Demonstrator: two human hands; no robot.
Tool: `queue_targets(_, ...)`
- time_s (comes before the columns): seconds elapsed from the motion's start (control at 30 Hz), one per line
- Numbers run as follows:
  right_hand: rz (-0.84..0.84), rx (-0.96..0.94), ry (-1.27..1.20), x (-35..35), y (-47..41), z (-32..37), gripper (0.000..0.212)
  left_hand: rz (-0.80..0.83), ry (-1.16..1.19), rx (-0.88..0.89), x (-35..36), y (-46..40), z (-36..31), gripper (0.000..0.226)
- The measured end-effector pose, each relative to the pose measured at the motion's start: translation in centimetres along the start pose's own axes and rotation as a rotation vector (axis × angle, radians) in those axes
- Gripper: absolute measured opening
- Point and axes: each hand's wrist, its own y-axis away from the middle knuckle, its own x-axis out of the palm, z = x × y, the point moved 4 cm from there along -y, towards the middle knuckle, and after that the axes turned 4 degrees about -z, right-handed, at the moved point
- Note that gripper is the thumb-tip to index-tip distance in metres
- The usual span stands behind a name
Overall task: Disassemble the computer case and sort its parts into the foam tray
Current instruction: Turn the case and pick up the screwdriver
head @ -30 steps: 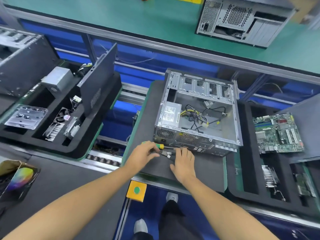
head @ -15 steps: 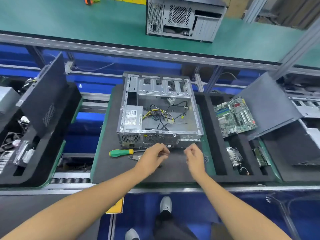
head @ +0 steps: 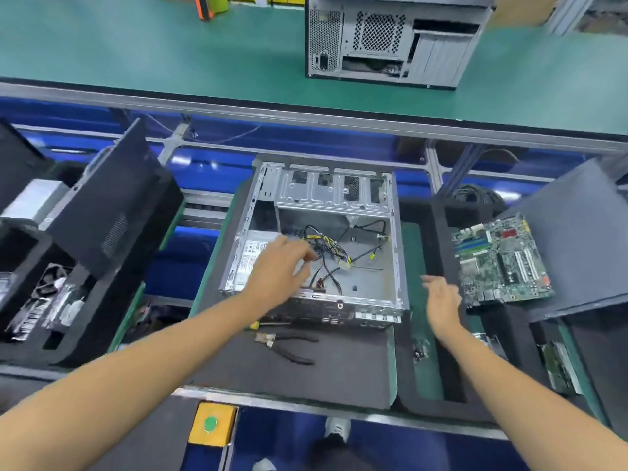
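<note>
The open computer case (head: 316, 239) is sitting in the middle. The left hand (head: 282, 266) is reaching into its wires (head: 326, 246); grip unclear. The right hand (head: 440, 297) is hanging open at 3 o'clock, beside the foam tray (head: 441, 212).

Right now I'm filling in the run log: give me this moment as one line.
left hand: reaching into computer case at cables | right hand: open, empty | pliers: on mat

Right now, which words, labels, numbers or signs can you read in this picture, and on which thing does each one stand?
No text can be read.
White label on the power supply inside the computer case: printed lines, too blurred.
Motherboard in the foam tray: markings too small.
Yellow box: a green round mark, no words.
</note>
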Motion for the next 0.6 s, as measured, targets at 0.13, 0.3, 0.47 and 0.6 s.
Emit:
queue_targets(0.13, 0.025, -0.326, 0.056, 2.4, -1.6, 7.1, 0.014, 0.214, -0.134, -0.194, -0.4, -4.0, 3.6, 0.018)
queue_targets(0.3, 0.011, -0.573, 0.421, 7.1, -2.5, 13.2, 0.048, 0.426, -0.423, -0.087, 2.0, -8.6, 3.3, 0.03)
queue_targets(0.47, -0.039, -0.738, 0.67, 8.3, -2.3, 13.1, 0.059, 0.555, -0.549, -0.286, 6.5, -9.9, 3.7, 0.039)
queue_targets(0.6, -0.068, -0.749, 0.7, 8.5, -2.2, 13.1, 0.061, 0.689, -0.625, -0.357, 8.4, -10.4, 3.7, 0.053)
